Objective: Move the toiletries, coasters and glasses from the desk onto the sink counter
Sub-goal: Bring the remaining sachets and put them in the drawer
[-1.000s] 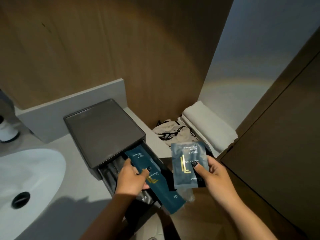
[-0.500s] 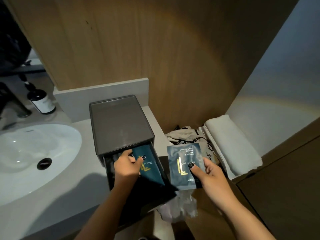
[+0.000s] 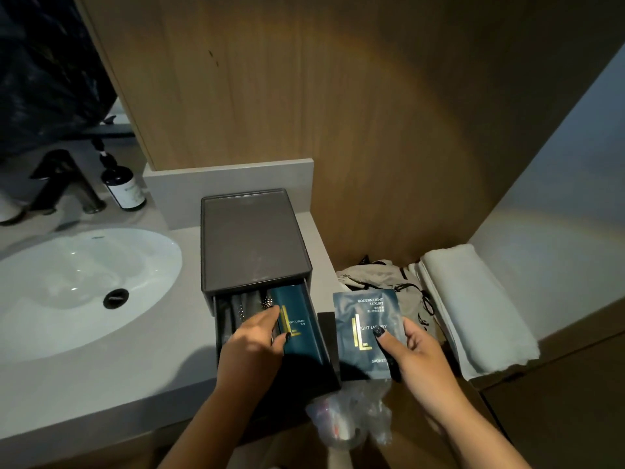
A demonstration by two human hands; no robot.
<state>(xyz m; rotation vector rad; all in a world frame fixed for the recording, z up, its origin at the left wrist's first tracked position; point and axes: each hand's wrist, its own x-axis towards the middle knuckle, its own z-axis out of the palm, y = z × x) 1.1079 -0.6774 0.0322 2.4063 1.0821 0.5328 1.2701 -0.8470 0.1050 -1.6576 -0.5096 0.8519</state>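
A dark grey drawer box (image 3: 253, 238) stands on the grey sink counter (image 3: 101, 384), its drawer pulled out toward me. My left hand (image 3: 253, 343) holds a long teal packet (image 3: 301, 330) with gold lettering that lies lengthwise inside the drawer, beside other dark items. To the right of the box, my right hand (image 3: 419, 353) pinches a flat blue-grey sachet (image 3: 363, 330) marked "shower", thumb on its front, held in the air past the counter's end.
A white oval basin (image 3: 77, 286) lies left of the box, with a dark tap (image 3: 64, 177) and a dark bottle (image 3: 123, 187) behind it. A wooden wall rises at the back. Right and lower: a folded white towel (image 3: 473, 309), crumpled cloth (image 3: 378, 275), a clear plastic bag (image 3: 351, 421).
My left hand has pushed the teal packet from above the drawer front down into the drawer. The right hand keeps the sachet. My view has swung left, showing more basin.
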